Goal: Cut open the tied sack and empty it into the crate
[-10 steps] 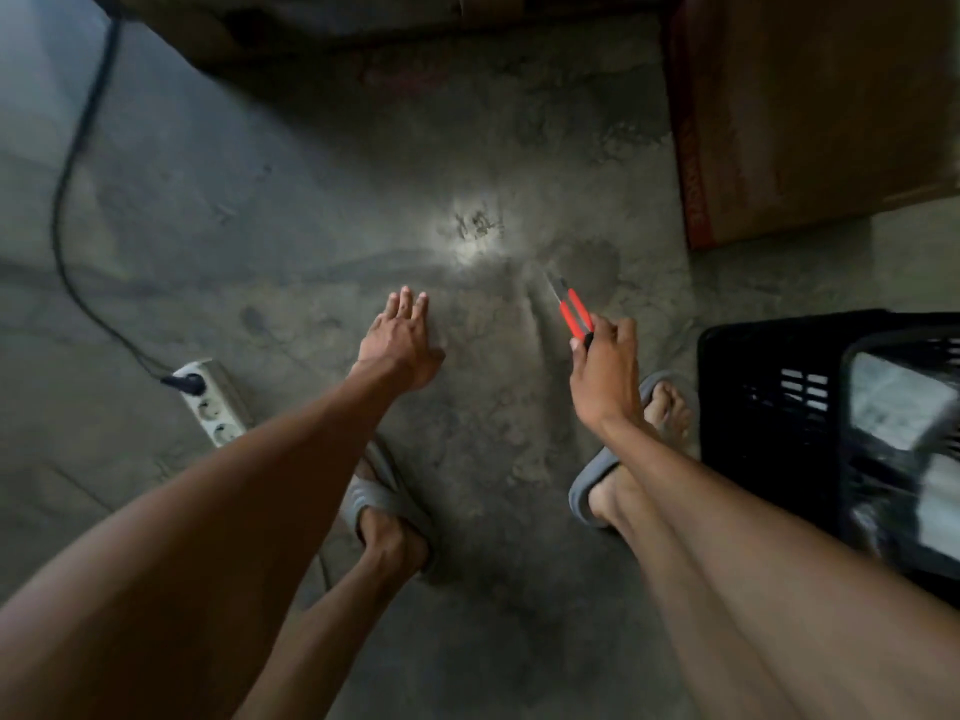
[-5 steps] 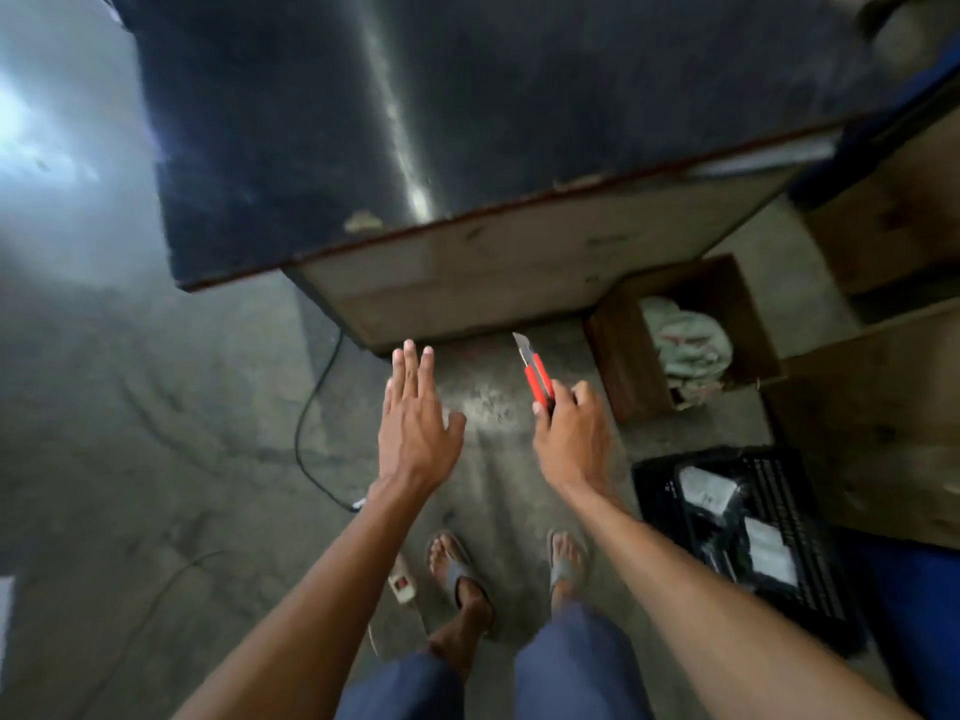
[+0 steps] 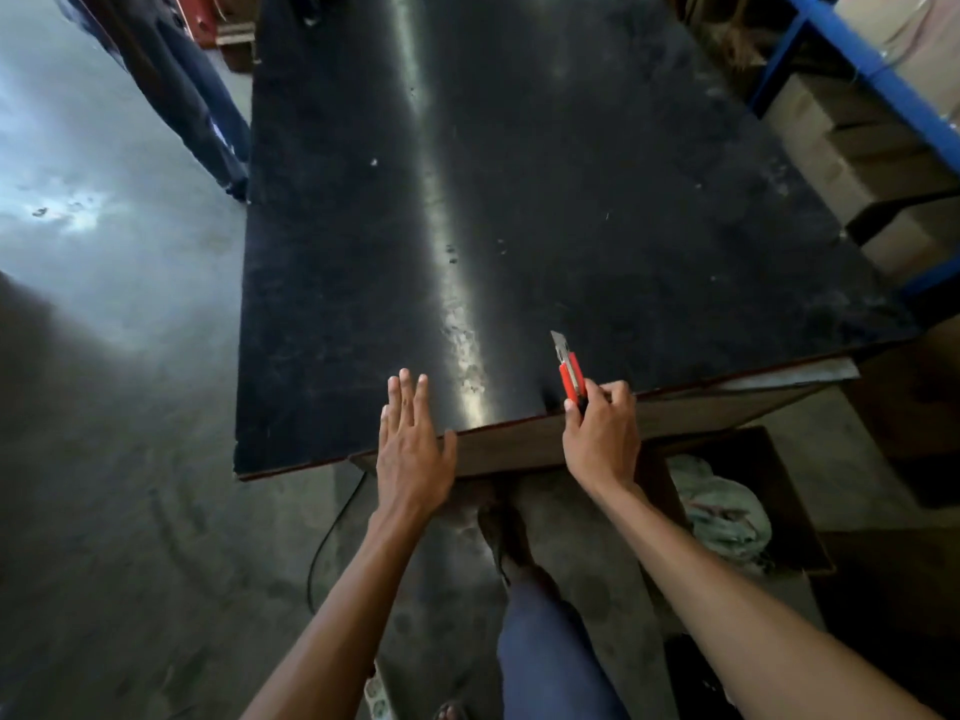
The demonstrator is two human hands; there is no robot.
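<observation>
My right hand [image 3: 602, 433] grips a red utility knife [image 3: 570, 374] with its blade out, pointing away over the near edge of a black tabletop [image 3: 519, 200]. Flat and empty, with its fingers spread, my left hand [image 3: 413, 449] hovers at the same table edge, left of the knife. No sack shows anywhere. Only a dark sliver of the black crate [image 3: 691, 678] appears at the bottom right, mostly behind my right forearm.
A brown box [image 3: 795, 511] holding pale cloth sits on the floor under the table's right side. Blue shelving [image 3: 883, 80] with cardboard boxes stands at right. A person's legs [image 3: 208, 111] are beside the table's far left. A cable [image 3: 332, 532] and power strip [image 3: 378, 693] lie on the concrete floor.
The view has risen from the floor to the tabletop. Both hands lifted to the table's near edge, the right still holding the knife. The black crate has dropped almost out of view.
</observation>
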